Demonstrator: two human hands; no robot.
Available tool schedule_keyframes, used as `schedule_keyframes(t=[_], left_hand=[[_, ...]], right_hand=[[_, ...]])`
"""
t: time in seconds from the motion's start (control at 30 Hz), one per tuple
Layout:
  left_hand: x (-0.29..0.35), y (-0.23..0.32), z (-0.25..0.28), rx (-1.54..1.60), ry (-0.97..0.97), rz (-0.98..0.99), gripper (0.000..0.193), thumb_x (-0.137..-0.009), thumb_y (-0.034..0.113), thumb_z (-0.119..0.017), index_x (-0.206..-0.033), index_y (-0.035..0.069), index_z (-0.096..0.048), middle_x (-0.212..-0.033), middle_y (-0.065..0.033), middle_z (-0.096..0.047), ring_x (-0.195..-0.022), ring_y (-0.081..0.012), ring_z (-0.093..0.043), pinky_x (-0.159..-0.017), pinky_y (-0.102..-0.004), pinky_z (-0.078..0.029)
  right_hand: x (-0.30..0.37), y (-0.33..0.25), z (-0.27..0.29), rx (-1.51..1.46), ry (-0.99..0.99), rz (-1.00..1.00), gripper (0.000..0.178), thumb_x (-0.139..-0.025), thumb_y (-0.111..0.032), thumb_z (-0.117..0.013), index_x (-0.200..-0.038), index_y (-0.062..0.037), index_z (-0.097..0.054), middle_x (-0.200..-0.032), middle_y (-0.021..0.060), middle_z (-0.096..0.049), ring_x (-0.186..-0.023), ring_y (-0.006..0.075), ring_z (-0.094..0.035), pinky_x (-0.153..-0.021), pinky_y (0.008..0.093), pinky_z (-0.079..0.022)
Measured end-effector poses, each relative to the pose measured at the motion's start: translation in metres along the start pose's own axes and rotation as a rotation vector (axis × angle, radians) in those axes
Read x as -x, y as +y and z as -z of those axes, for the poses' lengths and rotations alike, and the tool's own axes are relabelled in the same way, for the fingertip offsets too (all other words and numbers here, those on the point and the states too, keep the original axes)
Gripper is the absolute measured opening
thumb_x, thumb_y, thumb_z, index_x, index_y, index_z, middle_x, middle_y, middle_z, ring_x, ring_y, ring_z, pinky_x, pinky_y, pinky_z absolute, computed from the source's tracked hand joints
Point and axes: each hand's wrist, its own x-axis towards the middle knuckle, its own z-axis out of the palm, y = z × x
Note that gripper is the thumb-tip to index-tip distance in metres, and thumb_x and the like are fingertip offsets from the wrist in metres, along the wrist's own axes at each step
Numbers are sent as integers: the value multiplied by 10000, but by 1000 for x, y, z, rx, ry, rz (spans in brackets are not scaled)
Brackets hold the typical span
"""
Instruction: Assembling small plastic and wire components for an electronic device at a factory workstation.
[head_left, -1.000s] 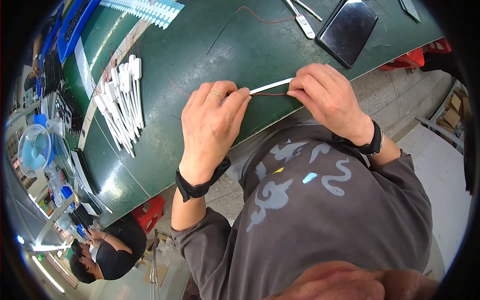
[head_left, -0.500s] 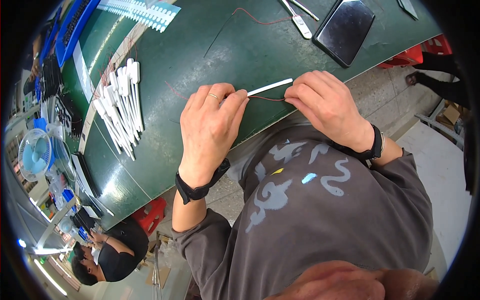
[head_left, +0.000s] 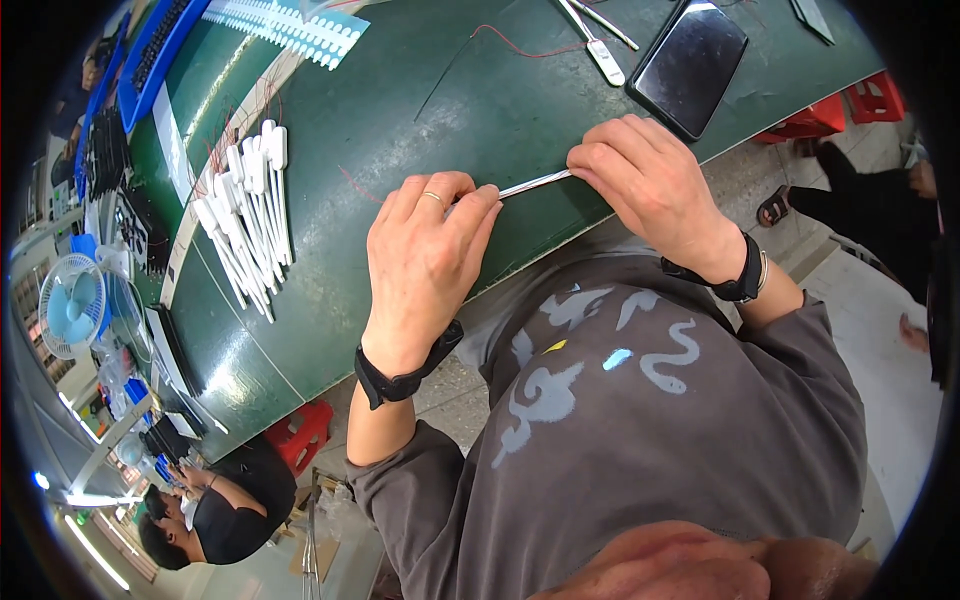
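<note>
My left hand (head_left: 435,230), closed, grips one end of a thin white stick (head_left: 535,185) above the green table. My right hand (head_left: 645,180) pinches the stick's other end; a dark thin line of wire runs along the white surface between the hands. A short length of red wire (head_left: 357,184) sticks out beyond my left fingers. What lies under the fingers is hidden. To the left lies a pile of white sticks with wide flat heads (head_left: 250,210) and thin red wires. A similar white stick with red and black wire (head_left: 605,62) lies at the far side.
A black phone (head_left: 692,65) lies at the far right of the green table (head_left: 330,290). Farther left are a pale blue perforated sheet (head_left: 300,30), a blue tray (head_left: 150,70) and a blue fan (head_left: 72,305). Red stools (head_left: 300,432) and other people (head_left: 230,515) are around the table.
My right hand has risen slightly and closed in on the stick's end. The wire, slack below the stick before, now lies along it. At right, a person's legs have shifted.
</note>
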Motion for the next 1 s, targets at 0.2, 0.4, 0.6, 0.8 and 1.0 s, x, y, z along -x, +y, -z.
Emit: schedule_keyframes(t=[0.2, 0.4, 0.6, 0.8, 1.0], left_hand=[[-1, -1, 1, 6, 13, -5, 134, -790, 110, -760, -905, 96, -693, -914, -10, -614, -827, -209, -595, -709, -346, -489], [0, -4, -1, 43, 27, 12, 114, -797, 93, -750, -897, 88, -694, -903, -16, -618, -817, -215, -594, -705, -348, -490], [3, -6, 2, 106, 53, 78, 89, -809, 68, -731, -889, 67, -693, -885, -33, -630, -794, -230, -591, -702, -354, -492], [6, -10, 3, 112, 60, 88, 83, -814, 63, -725, -889, 63, -690, -888, -40, -637, -784, -239, -589, -701, -357, -491], [12, -12, 11, 142, 16, 153, 83, -816, 57, -722, -891, 65, -688, -884, -45, -642, -789, -246, -594, -705, -358, -492]], right_hand=[[2, 0, 0, -38, 43, 2, 211, -740, -14, -755, -911, -34, -633, -900, 62, -606, -778, 242, -579, -663, 351, -475], [6, 2, -2, -36, 62, 20, 226, -728, -16, -762, -930, -41, -661, -901, 52, -611, -793, 232, -583, -673, 343, -482], [8, 2, -2, -9, 68, 64, 253, -720, -10, -762, -957, -51, -684, -906, 41, -614, -805, 221, -588, -685, 334, -488], [9, 1, -1, 5, 26, 101, 252, -721, 5, -748, -958, -47, -681, -917, 45, -614, -815, 223, -594, -687, 333, -489], [4, -3, -1, -1, -15, 126, 253, -716, 12, -730, -959, -28, -669, -931, 54, -613, -812, 223, -598, -695, 337, -496]])
